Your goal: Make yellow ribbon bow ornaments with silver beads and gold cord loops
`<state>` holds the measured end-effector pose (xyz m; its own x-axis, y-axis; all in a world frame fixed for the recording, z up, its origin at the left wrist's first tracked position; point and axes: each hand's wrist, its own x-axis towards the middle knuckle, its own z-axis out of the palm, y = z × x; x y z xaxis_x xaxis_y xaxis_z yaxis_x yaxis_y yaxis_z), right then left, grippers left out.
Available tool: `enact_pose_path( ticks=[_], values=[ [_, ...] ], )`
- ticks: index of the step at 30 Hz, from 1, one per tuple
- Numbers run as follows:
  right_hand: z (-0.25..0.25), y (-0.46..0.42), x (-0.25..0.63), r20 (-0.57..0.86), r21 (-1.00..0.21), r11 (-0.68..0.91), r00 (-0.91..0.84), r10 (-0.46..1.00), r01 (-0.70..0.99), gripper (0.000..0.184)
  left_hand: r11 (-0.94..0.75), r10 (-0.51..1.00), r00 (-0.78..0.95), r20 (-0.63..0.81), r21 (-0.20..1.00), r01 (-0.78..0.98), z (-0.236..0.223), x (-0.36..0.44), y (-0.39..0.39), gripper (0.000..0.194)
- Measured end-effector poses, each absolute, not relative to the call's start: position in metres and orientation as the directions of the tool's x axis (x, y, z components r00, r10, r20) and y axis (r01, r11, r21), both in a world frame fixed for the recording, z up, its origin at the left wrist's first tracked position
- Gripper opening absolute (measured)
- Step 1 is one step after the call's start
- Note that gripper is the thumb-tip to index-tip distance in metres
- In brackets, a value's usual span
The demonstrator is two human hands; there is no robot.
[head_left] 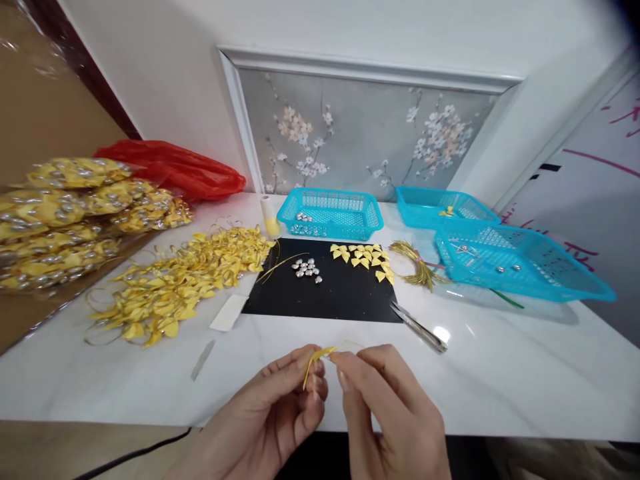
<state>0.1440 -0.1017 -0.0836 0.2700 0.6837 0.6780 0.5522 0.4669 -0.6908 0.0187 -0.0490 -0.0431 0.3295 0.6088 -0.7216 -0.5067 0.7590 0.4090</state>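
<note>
My left hand (280, 400) pinches a small yellow ribbon bow (317, 360) between thumb and fingers, just above the table's front edge. My right hand (390, 400) is closed close beside it, fingertips meeting at the bow's right side. A thin strand shows faintly above those fingertips, but what they grip is mostly hidden. Beyond the hands lies a black mat (320, 300) with a cluster of silver beads (307, 269), several yellow bows (367, 257) and a few loose gold wire ties (283, 265). A bundle of gold ties (414, 265) rests at the mat's right.
Metal tweezers (419, 327) lie right of the mat. Blue baskets stand behind: one with beads (330, 230), a back one (445, 207) and a right one (530, 267). Left are a pile of finished bow pieces (190, 280), bagged bundles (65, 220) and a red plastic bag (175, 170).
</note>
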Motion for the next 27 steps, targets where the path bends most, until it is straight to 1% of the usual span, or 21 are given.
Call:
enact_pose_path(
  ticks=[5, 8, 11, 13, 17, 19, 22, 24, 27],
  values=[
    [-0.086, -0.099, 0.143, 0.700, -0.672, 0.493, 0.257, 0.667, 0.552, 0.030, 0.751, 0.612, 0.345, -0.712, 0.385, -0.537, -0.046, 0.016, -0.051, 0.025],
    [-0.088, -0.099, 0.141, 0.692, -0.666, 0.476, 0.238, 0.681, 0.575, 0.029, 0.743, 0.633, 0.346, -0.693, 0.418, -0.522, -0.049, 0.014, -0.051, 0.021],
    [-0.089, -0.100, 0.141, 0.691, -0.659, 0.468, 0.228, 0.686, 0.590, 0.029, 0.726, 0.666, 0.340, -0.664, 0.470, -0.503, -0.050, 0.014, -0.051, 0.013],
    [-0.087, -0.101, 0.141, 0.682, -0.660, 0.453, 0.224, 0.696, 0.600, 0.031, 0.702, 0.702, 0.344, -0.623, 0.525, -0.481, -0.051, 0.015, -0.051, 0.007],
    [-0.084, -0.103, 0.143, 0.664, -0.670, 0.440, 0.216, 0.716, 0.598, 0.032, 0.593, 0.805, 0.310, -0.506, 0.701, -0.397, -0.052, 0.013, -0.054, 0.022],
    [-0.083, -0.104, 0.145, 0.656, -0.673, 0.434, 0.213, 0.724, 0.598, 0.030, 0.509, 0.856, 0.281, -0.433, 0.799, -0.321, -0.052, 0.011, -0.055, 0.022],
    [-0.082, -0.104, 0.150, 0.641, -0.678, 0.426, 0.199, 0.741, 0.600, 0.027, 0.358, 0.911, 0.273, -0.310, 0.922, -0.145, -0.055, 0.006, -0.055, 0.015],
    [-0.083, -0.105, 0.153, 0.627, -0.692, 0.432, 0.185, 0.757, 0.578, 0.027, 0.260, 0.924, 0.297, -0.240, 0.965, -0.030, -0.058, 0.002, -0.054, 0.011],
    [-0.085, -0.104, 0.156, 0.594, -0.733, 0.439, 0.174, 0.785, 0.520, 0.024, 0.162, 0.925, 0.339, -0.173, 0.985, 0.060, -0.061, -0.001, -0.052, 0.010]
  ],
)
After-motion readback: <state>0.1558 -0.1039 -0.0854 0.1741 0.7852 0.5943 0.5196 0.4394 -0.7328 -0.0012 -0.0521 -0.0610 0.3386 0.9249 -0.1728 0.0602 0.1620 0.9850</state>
